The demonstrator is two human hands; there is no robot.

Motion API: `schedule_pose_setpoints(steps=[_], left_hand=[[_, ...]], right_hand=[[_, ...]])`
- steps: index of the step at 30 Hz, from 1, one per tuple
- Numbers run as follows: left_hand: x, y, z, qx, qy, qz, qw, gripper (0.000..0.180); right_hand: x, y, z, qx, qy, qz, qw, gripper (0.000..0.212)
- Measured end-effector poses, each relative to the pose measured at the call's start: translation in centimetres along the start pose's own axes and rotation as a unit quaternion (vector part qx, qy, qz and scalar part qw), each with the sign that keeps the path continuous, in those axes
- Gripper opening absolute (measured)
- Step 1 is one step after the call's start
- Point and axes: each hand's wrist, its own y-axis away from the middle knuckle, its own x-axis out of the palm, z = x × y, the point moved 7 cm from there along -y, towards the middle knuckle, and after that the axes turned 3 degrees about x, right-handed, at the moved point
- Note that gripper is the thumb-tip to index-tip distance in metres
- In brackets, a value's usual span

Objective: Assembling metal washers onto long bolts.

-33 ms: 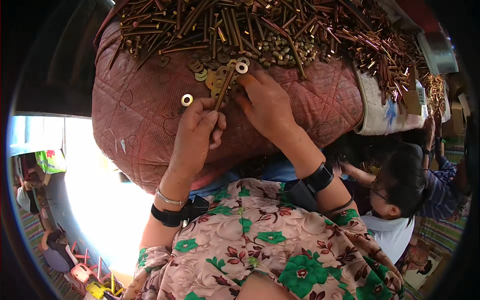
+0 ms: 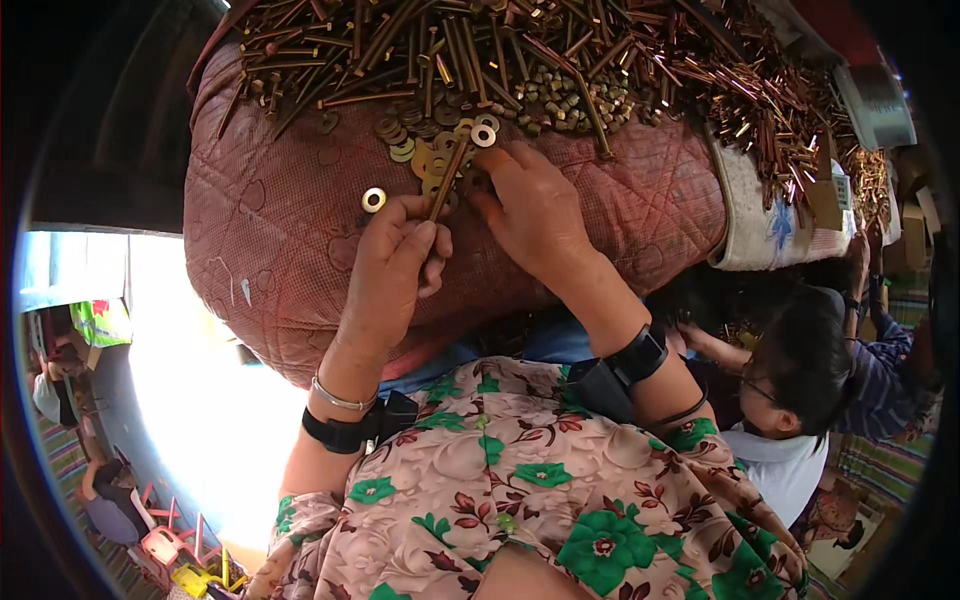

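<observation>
At the bottom of the frame a floral sleeve in pink and green (image 2: 520, 510) covers both forearms, and each wrist wears a black band; the left wrist also carries a thin silver bangle (image 2: 340, 398).

Just above, in the middle of the frame, the left hand (image 2: 395, 265) is curled closed around the lower end of one long brass-coloured bolt (image 2: 447, 178), thumb and fingers pinching its shank. The bolt slants up and to the right, and one flat brass washer (image 2: 484, 135) sits at its upper tip. The right hand (image 2: 535, 215) lies just beside it, fingers bent down onto the small heap of flat brass washers (image 2: 420, 150); whether it pinches anything I cannot tell.

One single washer (image 2: 374, 199) lies apart, left of the left thumb, on the quilted reddish-brown cloth (image 2: 270, 230) that everything rests on.

Across the top of the frame spreads a big pile of long brass bolts (image 2: 440, 40), too many to count, with a cluster of small brass nuts (image 2: 565, 95) among them.

At the right edge another person with dark hair and glasses (image 2: 800, 370) bends over.
</observation>
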Motion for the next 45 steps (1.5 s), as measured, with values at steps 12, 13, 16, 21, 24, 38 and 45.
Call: schedule_pose_setpoints(steps=[12,13,16,21,24,38,45], left_hand=[[0.9,-0.6,0.6,-0.026,0.034,0.041,0.998,0.019],[1.1,-0.7,0.6,-0.031,0.030,0.043,0.998,0.019],[1.6,-0.9,0.6,-0.047,0.015,0.060,0.997,0.020],[3.3,-1.5,0.0,-0.065,-0.023,0.074,0.995,0.026],[4.6,-2.4,-0.1,-0.072,0.022,0.064,0.995,0.029],[7.9,-5.8,0.6,-0.073,0.078,0.129,0.986,0.012],[8.1,-6.9,1.3,-0.063,0.111,0.148,0.981,0.011]], right_hand=[[-0.4,-0.1,-4.1,0.306,-0.489,0.118,0.809,0.030],[-0.6,-0.1,-4.5,0.306,-0.487,0.114,0.810,0.030],[-1.0,0.1,-5.3,0.312,-0.505,0.139,0.793,0.029],[-1.2,0.7,-3.4,0.280,-0.431,0.238,0.824,0.025],[-1.7,1.3,-4.3,0.319,-0.450,0.221,0.804,0.024],[-10.5,-0.9,-15.2,0.272,-0.085,-0.167,0.944,0.016],[-11.8,-4.5,-17.5,0.129,0.093,-0.237,0.958,0.024]])
